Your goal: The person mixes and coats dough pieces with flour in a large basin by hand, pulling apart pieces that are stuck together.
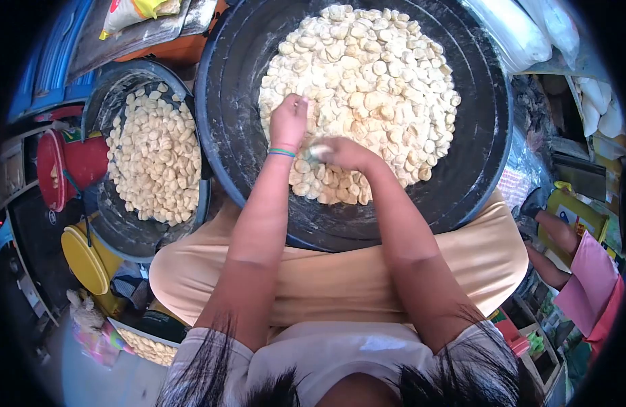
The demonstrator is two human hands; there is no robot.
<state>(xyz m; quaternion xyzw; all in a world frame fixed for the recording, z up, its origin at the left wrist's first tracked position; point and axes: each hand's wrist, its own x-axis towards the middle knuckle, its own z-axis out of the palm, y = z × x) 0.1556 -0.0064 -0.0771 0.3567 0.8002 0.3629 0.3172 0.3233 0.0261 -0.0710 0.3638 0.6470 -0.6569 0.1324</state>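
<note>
A large black basin (pixel 221 102) sits in front of my crossed legs, with a broad heap of pale, flour-dusted flattened dough pieces (pixel 367 74) in it. My left hand (pixel 290 123), with green and blue bands at the wrist, is over the left side of the heap. Its fingers are curled together, and whatever they hold, if anything, is hidden. Just below and to the right, my right hand (pixel 341 153) is low over the near edge of the heap. Motion smears its fingertips, near a whitish blurred patch. The two hands are close but apart.
A smaller dark basin (pixel 140 234) on the left holds rounder, thicker pale lumps (pixel 153 149). Beside it are a red bucket (pixel 82 166) and a yellow lidded pail (pixel 86 258). At right, another person's leg (pixel 557 230) shows near a yellow container (pixel 577 217). Plastic bags (pixel 516 30) lie upper right.
</note>
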